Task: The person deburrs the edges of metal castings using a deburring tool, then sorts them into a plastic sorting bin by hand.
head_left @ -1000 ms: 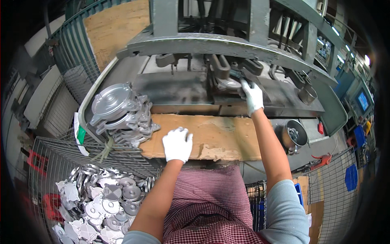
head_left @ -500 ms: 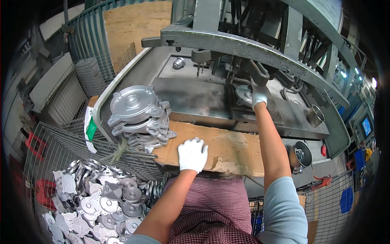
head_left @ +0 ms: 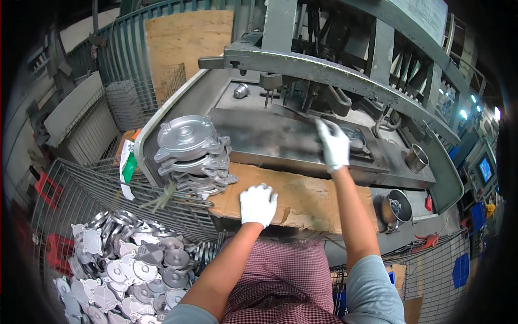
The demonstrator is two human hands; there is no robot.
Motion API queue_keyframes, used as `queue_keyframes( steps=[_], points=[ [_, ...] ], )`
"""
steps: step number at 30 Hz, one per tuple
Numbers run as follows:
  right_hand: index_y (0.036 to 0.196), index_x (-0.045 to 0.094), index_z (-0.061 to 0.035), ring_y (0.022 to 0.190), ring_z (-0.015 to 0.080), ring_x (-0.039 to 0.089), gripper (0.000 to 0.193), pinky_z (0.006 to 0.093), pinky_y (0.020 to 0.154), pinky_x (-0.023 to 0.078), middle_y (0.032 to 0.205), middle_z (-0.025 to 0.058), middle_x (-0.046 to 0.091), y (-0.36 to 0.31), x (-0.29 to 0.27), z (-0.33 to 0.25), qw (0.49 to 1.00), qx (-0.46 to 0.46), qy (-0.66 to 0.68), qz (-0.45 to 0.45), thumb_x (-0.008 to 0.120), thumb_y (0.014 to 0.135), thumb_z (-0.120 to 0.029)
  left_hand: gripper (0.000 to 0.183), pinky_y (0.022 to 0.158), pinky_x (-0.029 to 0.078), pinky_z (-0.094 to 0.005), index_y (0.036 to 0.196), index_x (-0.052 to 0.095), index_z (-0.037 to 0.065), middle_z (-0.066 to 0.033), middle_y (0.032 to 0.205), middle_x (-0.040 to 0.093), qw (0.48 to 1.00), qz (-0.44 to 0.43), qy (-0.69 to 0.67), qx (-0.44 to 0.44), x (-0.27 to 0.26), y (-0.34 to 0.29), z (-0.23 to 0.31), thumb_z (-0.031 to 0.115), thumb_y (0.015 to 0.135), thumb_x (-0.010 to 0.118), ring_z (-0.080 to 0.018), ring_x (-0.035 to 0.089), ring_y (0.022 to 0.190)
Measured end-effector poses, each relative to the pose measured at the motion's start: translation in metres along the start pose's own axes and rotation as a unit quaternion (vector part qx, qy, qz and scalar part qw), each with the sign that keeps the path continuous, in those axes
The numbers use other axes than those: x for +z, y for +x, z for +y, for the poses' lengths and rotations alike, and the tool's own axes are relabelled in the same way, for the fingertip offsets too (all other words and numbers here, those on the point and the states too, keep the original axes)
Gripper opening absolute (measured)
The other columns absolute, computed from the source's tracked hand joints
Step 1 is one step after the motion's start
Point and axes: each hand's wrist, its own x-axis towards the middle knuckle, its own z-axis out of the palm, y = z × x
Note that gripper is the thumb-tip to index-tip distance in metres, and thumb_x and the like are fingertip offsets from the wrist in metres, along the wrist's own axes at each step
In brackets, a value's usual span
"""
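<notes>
My left hand point(head_left: 258, 206), in a white glove, lies on the cardboard sheet point(head_left: 302, 197) with its fingers loosely spread and nothing in it. My right hand point(head_left: 334, 144), also gloved in white, is above the metal machine bed point(head_left: 259, 135). Its fingers are closed around a thin dark rod-like thing point(head_left: 294, 112) that points left; its kind is unclear. Just right of this hand, a round metal casting point(head_left: 355, 141) sits in the fixture on the bed, partly hidden by the glove. A stack of round metal castings with lugs point(head_left: 189, 137) stands left of the cardboard.
A wire bin holds many loose castings point(head_left: 145, 270) at lower left. The heavy machine frame point(head_left: 334, 75) spans above the bed. A metal cup point(head_left: 416, 157) and a metal pot point(head_left: 397, 206) stand at right. A small metal part point(head_left: 241, 91) lies at the back.
My right hand has moved left, off the casting in the fixture, and the dark rod-like thing now shows at its fingers. The left hand stays on the cardboard. The view has shifted slightly.
</notes>
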Motion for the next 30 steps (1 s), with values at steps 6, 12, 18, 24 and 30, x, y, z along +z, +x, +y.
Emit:
queue_keyframes(
  steps=[6, 12, 18, 24, 30],
  points=[
    [0.102, 0.074, -0.0044, 0.088, 0.0375, 0.071, 0.044, 0.0451, 0.081, 0.054, 0.093, 0.0213, 0.073, 0.011, 0.052, -0.027, 0.987, -0.035, -0.12, 0.101, 0.064, 0.093, -0.046, 0.024, 0.078, 0.052, -0.0457, 0.091, 0.071, 0.011, -0.0072, 0.097, 0.069, 1.0, 0.0, -0.006, 0.003, -0.001, 0.0, 0.0, 0.032, 0.091, 0.061, -0.0284, 0.067, 0.094],
    [0.111, 0.073, -0.0113, 0.091, 0.0416, 0.069, 0.037, 0.0481, 0.079, 0.054, 0.096, 0.0219, 0.072, 0.034, 0.097, -0.014, 0.968, -0.045, -0.246, 0.013, 0.059, 0.096, -0.042, 0.022, 0.077, 0.052, -0.0459, 0.089, 0.071, 0.011, -0.0072, 0.094, 0.069, 1.0, -0.016, -0.007, -0.001, -0.003, 0.002, 0.001, 0.031, 0.09, 0.062, -0.0285, 0.067, 0.093],
    [0.113, 0.073, -0.0154, 0.089, 0.0403, 0.071, 0.031, 0.0479, 0.081, 0.056, 0.092, 0.022, 0.073, 0.047, 0.118, -0.018, 0.936, -0.044, -0.35, -0.006, 0.054, 0.094, -0.032, 0.023, 0.077, 0.052, -0.046, 0.091, 0.072, 0.011, -0.0074, 0.095, 0.07, 1.0, -0.02, -0.005, 0.001, -0.006, 0.003, 0.002, 0.031, 0.09, 0.061, -0.0289, 0.067, 0.093],
    [0.102, 0.073, -0.0128, 0.074, 0.0405, 0.07, 0.03, 0.0485, 0.071, 0.056, 0.079, 0.0194, 0.071, -0.024, 0.06, -0.021, 0.939, -0.109, -0.321, 0.055, 0.056, 0.097, -0.037, 0.024, 0.08, 0.053, -0.0461, 0.095, 0.073, 0.012, -0.0081, 0.1, 0.071, 1.0, -0.009, 0.005, 0.004, -0.003, 0.001, 0.0, 0.032, 0.091, 0.061, -0.0305, 0.067, 0.095],
    [0.112, 0.073, -0.0073, 0.088, 0.0316, 0.072, 0.029, 0.0368, 0.082, 0.055, 0.099, 0.0169, 0.074, -0.085, -0.1, 0.009, 0.979, -0.094, -0.137, 0.122, 0.07, 0.093, -0.029, 0.026, 0.085, 0.052, -0.0452, 0.101, 0.075, 0.012, -0.0083, 0.111, 0.072, 0.999, 0.017, 0.026, 0.029, -0.002, -0.001, 0.0, 0.033, 0.092, 0.061, -0.0314, 0.067, 0.099]
  ],
)
